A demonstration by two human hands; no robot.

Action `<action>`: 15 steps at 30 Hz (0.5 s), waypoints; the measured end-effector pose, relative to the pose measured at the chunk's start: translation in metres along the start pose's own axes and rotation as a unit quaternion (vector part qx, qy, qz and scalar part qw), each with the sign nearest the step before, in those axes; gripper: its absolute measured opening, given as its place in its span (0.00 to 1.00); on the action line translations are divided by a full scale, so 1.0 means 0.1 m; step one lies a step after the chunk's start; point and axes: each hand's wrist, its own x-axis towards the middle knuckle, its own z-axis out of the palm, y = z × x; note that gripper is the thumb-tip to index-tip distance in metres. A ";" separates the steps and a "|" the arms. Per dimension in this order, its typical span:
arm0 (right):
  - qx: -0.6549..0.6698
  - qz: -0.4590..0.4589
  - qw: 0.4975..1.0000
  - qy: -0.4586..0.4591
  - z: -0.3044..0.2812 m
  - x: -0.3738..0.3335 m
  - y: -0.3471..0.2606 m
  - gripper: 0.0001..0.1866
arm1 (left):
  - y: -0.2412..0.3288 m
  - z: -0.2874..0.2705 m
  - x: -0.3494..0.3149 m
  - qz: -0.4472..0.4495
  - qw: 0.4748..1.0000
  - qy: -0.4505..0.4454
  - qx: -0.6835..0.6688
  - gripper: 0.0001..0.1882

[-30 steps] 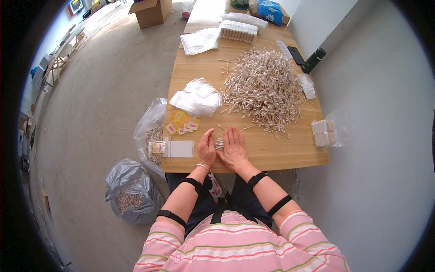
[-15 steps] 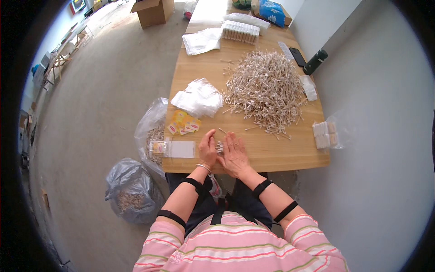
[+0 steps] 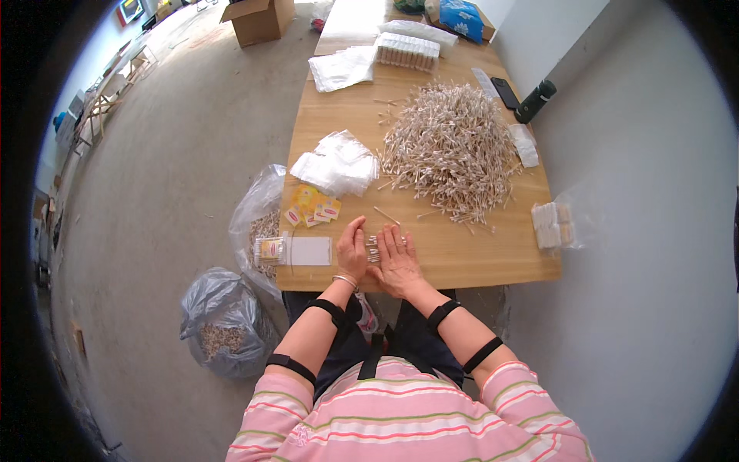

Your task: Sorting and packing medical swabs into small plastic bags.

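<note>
Near the table's front edge, a small group of cotton swabs (image 3: 373, 252) lies between my two hands. My left hand (image 3: 352, 252) stands on its edge at the left of these swabs, fingers extended and lightly curved. My right hand (image 3: 398, 264) lies flat, palm down, over the right part of the swabs and hides some of them. One loose swab (image 3: 387, 215) lies slantwise beyond my fingertips. A large heap of cotton swabs (image 3: 454, 150) rises farther back on the right.
On the wooden table (image 3: 477, 269), left of my hands, lie a swab-filled pack (image 3: 269, 250), a white card (image 3: 310, 252), yellow printed cards (image 3: 312, 206) and clear bags (image 3: 336, 165). Wrapped packs (image 3: 552, 225) sit at the right edge. A bottle (image 3: 536, 102) stands by the wall.
The gap between my hands has widened slightly, and more of the swabs between them shows. The loose swab beyond my fingertips now lies farther out and shows more of its length.
</note>
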 end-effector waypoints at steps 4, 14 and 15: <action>0.088 0.034 0.992 0.088 -0.05 -0.01 0.14 0.35 | 0.01 -0.03 0.00 -0.076 0.994 -0.021 -0.076 0.16; 0.270 0.006 0.941 0.203 0.02 0.00 0.22 0.23 | 0.12 -0.01 -0.20 -0.104 0.984 -0.040 -0.142 0.20; 0.272 0.005 0.941 0.202 0.02 0.02 0.20 0.23 | 0.13 -0.01 -0.20 -0.105 0.984 -0.039 -0.140 0.20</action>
